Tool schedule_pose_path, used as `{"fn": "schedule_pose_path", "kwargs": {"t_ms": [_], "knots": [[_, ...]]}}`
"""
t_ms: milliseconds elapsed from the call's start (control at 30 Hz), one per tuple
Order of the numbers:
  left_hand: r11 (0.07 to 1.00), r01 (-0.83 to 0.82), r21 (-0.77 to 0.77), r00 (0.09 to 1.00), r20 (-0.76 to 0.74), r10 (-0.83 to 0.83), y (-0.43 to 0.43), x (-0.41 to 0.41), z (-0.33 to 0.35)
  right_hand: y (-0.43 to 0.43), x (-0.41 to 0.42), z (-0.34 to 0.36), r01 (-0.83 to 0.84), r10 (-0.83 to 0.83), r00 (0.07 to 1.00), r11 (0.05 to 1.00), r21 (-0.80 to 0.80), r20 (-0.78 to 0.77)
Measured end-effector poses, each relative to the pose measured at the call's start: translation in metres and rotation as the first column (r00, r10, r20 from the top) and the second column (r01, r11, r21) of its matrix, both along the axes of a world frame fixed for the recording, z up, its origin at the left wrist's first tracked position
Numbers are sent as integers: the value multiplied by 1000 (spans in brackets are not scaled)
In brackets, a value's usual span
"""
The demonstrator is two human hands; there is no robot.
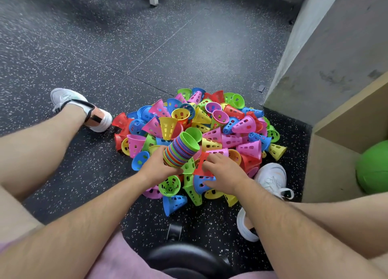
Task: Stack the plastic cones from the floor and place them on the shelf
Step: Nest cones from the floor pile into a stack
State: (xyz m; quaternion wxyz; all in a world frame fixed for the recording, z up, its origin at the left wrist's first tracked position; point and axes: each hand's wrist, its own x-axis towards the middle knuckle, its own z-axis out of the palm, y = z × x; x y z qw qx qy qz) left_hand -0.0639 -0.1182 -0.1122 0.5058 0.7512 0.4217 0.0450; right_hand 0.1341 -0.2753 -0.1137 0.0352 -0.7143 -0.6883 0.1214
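A big heap of loose plastic cones (212, 127) in pink, yellow, blue, green and red lies on the dark speckled floor in front of me. My left hand (156, 165) grips a tilted stack of nested cones (181, 149) with a green one on top, just above the near side of the heap. Beside it, my right hand (222, 173) reaches into the heap, its fingers curled round a red cone (200, 164) and its thumb against a blue cone (199, 183). The wooden shelf (344, 131) stands at the right.
My feet in white shoes (270, 178) flank the heap, one at the left, one at the right. A green ball (372, 167) sits inside the shelf's lower compartment. A grey concrete wall (327, 47) rises behind the shelf. A black stool seat (184, 259) is under me.
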Motion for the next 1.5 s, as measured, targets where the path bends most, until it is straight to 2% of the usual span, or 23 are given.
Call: {"fn": "schedule_pose_path", "kwargs": {"t_ms": [33,100,200,367,500,700,767,833,900,1000,1067,1100,1200,1267,1333,1400,1500], "knots": [[1000,-2,5,1000,-5,2,0,0,0,1,-2,-1,19,-16,999,998,-65,38],[1000,2,9,1000,-13,-2,1,-1,0,4,-6,-3,50,-45,997,995,-82,62],[1000,-6,9,1000,-12,6,1,-1,2,9,-8,-4,153,-153,988,988,19,6],[1000,-17,15,1000,17,16,2,-2,7,22,7,9,413,-402,909,905,106,-106],[1000,-19,21,999,28,18,3,-2,10,33,17,23,641,-558,729,760,109,-396],[999,-44,24,998,42,43,6,-2,12,58,26,47,833,-539,437,544,99,-720],[998,-51,29,997,55,50,6,-1,12,67,23,55,845,-517,395,529,80,-759],[999,-48,24,997,60,47,6,-2,12,74,17,62,819,-487,394,571,57,-779],[999,-48,14,997,61,47,7,-2,12,80,8,67,755,-467,411,655,6,-783],[999,-37,-5,995,98,37,6,0,17,82,-7,72,580,-454,562,812,-63,-691],[999,-44,-23,991,122,46,6,2,19,83,-16,70,481,-415,636,872,-85,-650],[998,-49,-29,990,128,52,5,2,22,82,-20,68,472,-403,631,878,-85,-663],[999,-25,-41,987,156,31,7,0,28,80,-23,63,568,-409,522,822,-54,-749],[999,-20,-31,986,162,25,7,-4,34,78,-22,56,624,-420,516,781,-8,-746],[999,-37,-18,985,171,39,7,-8,38,77,-19,46,624,-464,586,781,4,-664],[998,-66,-11,985,162,67,8,-15,38,76,-15,30,558,-493,693,829,-42,-526],[997,-81,-17,985,151,83,10,-25,35,78,-20,8,442,-449,816,890,-108,-364]]}}
